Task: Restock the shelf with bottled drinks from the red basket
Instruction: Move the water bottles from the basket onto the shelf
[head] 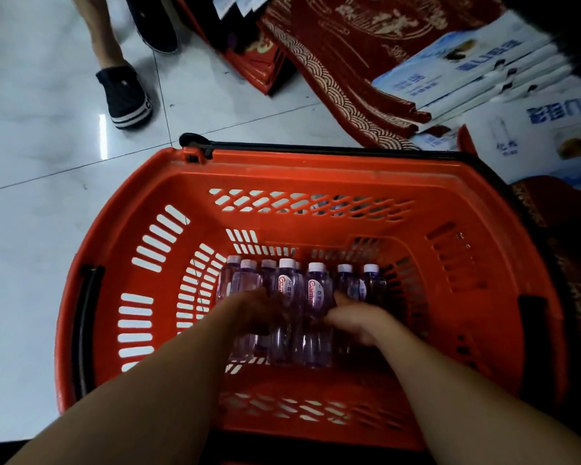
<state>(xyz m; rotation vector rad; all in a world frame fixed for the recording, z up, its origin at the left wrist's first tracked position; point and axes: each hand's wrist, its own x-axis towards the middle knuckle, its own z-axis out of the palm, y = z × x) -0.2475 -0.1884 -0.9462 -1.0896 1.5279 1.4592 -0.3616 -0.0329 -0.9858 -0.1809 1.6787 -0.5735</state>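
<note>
Both hands deep in red basket point(282, 169) standing on tiled floor point(47, 162): left hand point(249, 310) and right hand point(356, 320) rest on row of purple bottled drinks point(316, 290) lying at basket bottom. Blur hides whether fingers clench any bottle. Shelf out of view. Judged pick-up stage: at least seven bottles yet to move.

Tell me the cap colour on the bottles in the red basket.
White caps on the purple-tinted bottles, seen best in the head view.
</note>
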